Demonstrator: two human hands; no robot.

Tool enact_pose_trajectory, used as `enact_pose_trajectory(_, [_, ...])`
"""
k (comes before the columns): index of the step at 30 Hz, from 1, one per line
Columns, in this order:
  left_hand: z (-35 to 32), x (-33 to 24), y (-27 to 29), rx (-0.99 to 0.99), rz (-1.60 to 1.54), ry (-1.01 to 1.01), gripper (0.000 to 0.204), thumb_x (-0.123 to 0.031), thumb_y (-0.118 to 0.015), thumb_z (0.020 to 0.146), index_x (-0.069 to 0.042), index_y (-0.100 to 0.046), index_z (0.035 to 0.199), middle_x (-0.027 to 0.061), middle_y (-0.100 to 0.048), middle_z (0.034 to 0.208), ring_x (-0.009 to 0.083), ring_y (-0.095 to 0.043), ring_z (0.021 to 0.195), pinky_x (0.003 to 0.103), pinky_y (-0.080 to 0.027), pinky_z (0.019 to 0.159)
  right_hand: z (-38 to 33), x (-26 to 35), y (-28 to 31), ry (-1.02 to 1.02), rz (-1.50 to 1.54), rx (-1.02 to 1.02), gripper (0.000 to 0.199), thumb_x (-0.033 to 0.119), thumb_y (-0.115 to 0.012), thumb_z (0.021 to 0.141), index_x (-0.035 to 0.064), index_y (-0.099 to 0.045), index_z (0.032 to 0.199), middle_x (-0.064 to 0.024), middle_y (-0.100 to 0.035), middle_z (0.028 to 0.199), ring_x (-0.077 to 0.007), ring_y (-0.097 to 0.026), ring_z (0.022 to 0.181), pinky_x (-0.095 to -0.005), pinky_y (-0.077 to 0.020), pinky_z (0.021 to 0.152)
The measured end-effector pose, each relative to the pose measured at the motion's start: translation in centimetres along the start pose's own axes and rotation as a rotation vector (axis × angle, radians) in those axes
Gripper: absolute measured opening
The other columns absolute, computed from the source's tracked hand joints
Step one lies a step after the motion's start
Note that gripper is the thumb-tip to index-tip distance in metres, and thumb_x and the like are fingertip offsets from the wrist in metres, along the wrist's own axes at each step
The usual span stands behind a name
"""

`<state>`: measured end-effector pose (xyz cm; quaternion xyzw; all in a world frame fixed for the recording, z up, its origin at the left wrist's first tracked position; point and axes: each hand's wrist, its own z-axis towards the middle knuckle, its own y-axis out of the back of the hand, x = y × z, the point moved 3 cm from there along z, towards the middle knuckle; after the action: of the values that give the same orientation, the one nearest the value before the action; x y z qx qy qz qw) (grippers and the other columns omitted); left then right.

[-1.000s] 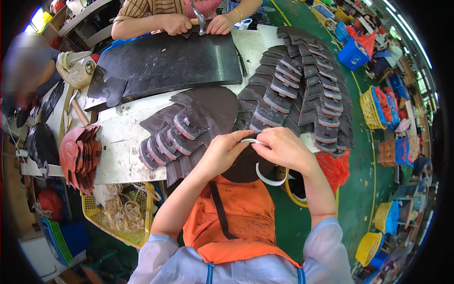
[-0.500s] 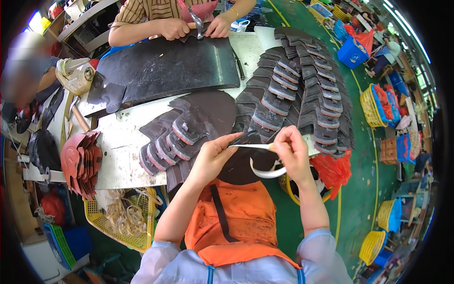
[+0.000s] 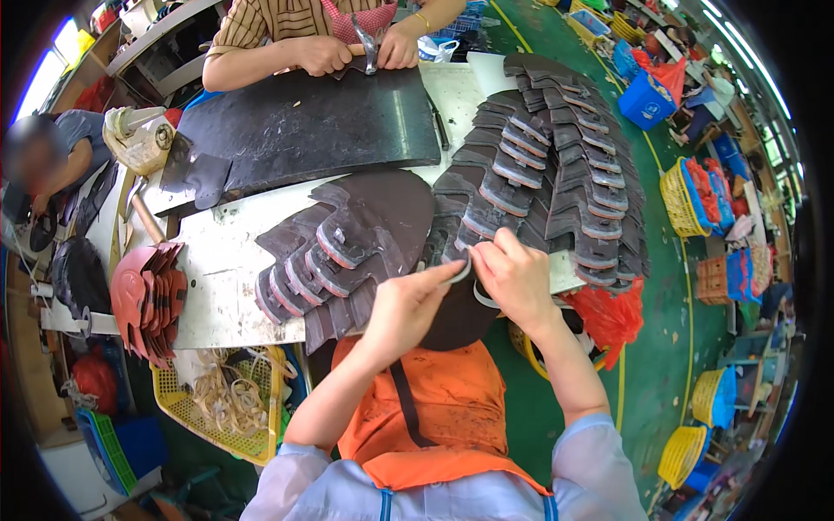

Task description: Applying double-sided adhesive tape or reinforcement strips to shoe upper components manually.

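My two hands meet over the near edge of the table. My left hand [image 3: 407, 313] is closed, thumb and forefinger pinched on the edge of a dark brown flat piece [image 3: 460, 319], which hangs partly hidden below the fingers. My right hand [image 3: 517, 280] pinches a narrow white strip [image 3: 485, 297], close to the left fingertips. A short curved bit of the strip shows between the hands, and its loop hangs below the right fingers. Just beyond lies a fanned pile of dark cut pieces [image 3: 334, 247] with pale-edged tabs. Longer overlapping rows of such pieces [image 3: 512, 165] stand at the right.
A black slab [image 3: 304, 130] covers the far table; a co-worker's hands [image 3: 326, 56] hold a hammer [image 3: 367, 48] there. Red pieces [image 3: 146, 295] stack at left, near another hammer [image 3: 146, 213]. Below are a yellow basket [image 3: 217, 425] of pale strips and a red bag [image 3: 608, 317].
My right hand has moved left and slightly up, beside my left fingertips. The taut white stretch between the hands has become a short curve. My left hand has shifted a little right and down.
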<state>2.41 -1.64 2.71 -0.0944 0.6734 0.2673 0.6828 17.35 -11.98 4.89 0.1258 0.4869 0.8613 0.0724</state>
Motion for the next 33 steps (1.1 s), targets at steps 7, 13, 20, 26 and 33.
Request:
enact_pose_trajectory(7, [-0.9,0.5,-2.1,-0.277,0.467,-0.736,0.045,0.005,-0.067,0.069,-0.009,-0.076,0.11,0.0094,-0.066,0.103,0.0242,-0.068,0.077,0.036,-0.057,0.078,1.4,-2.9,1.2,-0.152,0.576,0.531,0.025,0.025,-0.069,0.092,0.0007,-0.064,0.092,-0.0123,-0.065,0.092,-0.0319,-0.063,0.07,-0.0387,-0.0489,0.064])
enact_pose_trajectory(13, [0.8,2.5,-3.9,-0.517,0.849,-0.725,0.05,-0.003,-0.067,0.07,-0.01,-0.072,0.119,0.0099,-0.055,0.116,0.0279,-0.054,0.119,0.042,-0.05,0.097,2.5,-5.1,-2.2,-0.348,0.748,0.425,0.029,0.01,-0.068,0.085,-0.0011,-0.063,0.111,-0.0175,-0.068,0.105,-0.0326,-0.067,0.091,-0.0399,-0.0514,0.081])
enact_pose_trajectory(20, [1.5,3.9,-5.8,-0.041,1.059,-0.677,0.043,-0.014,-0.059,0.081,-0.002,-0.066,0.121,0.0107,-0.06,0.126,0.0279,-0.053,0.124,0.043,-0.043,0.106,1.4,-2.8,-2.4,-0.111,0.457,0.28,0.017,0.004,-0.068,0.079,-0.0015,-0.063,0.094,-0.0162,-0.068,0.1,-0.0345,-0.067,0.094,-0.0408,-0.0543,0.081])
enact_pose_trajectory(26, [0.6,3.3,-4.8,-0.137,0.828,-0.715,0.037,-0.008,-0.064,0.075,0.002,-0.067,0.11,0.0149,-0.061,0.111,0.0347,-0.063,0.108,0.044,-0.051,0.101,-2.4,-1.6,-1.3,0.094,0.427,0.178,0.018,-0.003,-0.067,0.079,-0.0024,-0.063,0.096,-0.0135,-0.069,0.108,-0.0314,-0.068,0.1,-0.0391,-0.0565,0.086])
enact_pose_trajectory(33, [0.3,4.0,-4.6,-0.275,0.633,-0.544,0.034,-0.007,-0.064,0.079,0.0,-0.063,0.112,0.02,-0.059,0.126,0.0366,-0.062,0.111,0.041,-0.053,0.094,-3.5,-1.0,-2.5,0.201,0.199,0.186,0.016,0.002,-0.067,0.083,-0.0023,-0.066,0.099,-0.0131,-0.068,0.115,-0.0297,-0.066,0.11,-0.039,-0.0561,0.093])
